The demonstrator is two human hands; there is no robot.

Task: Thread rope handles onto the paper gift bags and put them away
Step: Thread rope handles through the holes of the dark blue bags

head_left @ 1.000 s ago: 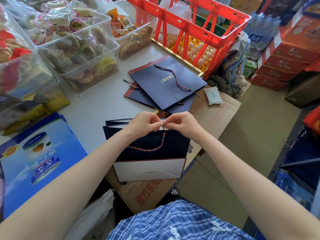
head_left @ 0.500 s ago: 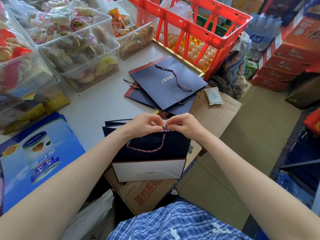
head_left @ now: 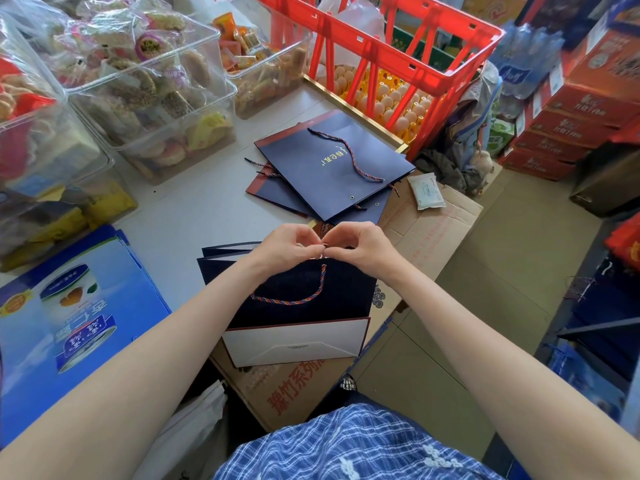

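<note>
A dark navy paper gift bag (head_left: 332, 292) with a white bottom flap lies in front of me at the table's edge. A multicoloured rope handle (head_left: 304, 297) loops across its face. My left hand (head_left: 287, 249) and my right hand (head_left: 360, 247) meet at the bag's top edge, both pinching the rope end between fingertips. Behind them lies a stack of flat navy bags (head_left: 322, 168), the top one with a rope handle (head_left: 353, 157) threaded.
Clear plastic bins of snacks (head_left: 138, 95) line the table's left and back. A red crate (head_left: 398, 57) stands over egg trays at the back right. Blue printed cartons (head_left: 69, 323) lie at my left. A cardboard box (head_left: 429, 223) sits right of the table.
Both hands have stayed at the bag's top edge, with small finger movements on the rope end. The bag and the stack have not moved.
</note>
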